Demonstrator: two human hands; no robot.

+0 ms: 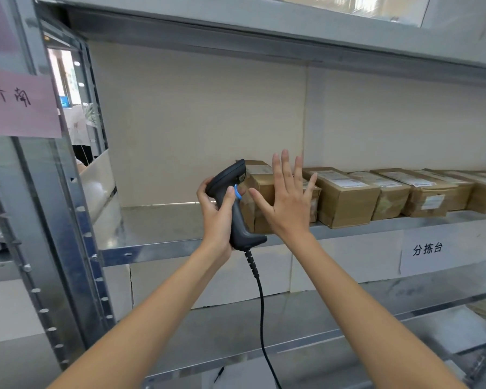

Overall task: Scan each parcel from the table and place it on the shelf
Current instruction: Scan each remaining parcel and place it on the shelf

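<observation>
Shelving of grey galvanised metal (163, 249) is seen close up, backed by pale board panels. A pink paper label (19, 103) is taped to the left upright; a white label (427, 249) is fixed on the shelf's front edge at right. Cardboard parcels (345, 196) are lined up side by side on the shelf, running off to the right. The leftmost parcel (260, 178) is partly hidden behind the hands. A black corded scanner (232, 203) is clamped in the left hand (216, 209), finger on its blue trigger. The right hand (288, 197) is held flat, fingers spread apart, in front of the leftmost parcel; contact cannot be told.
</observation>
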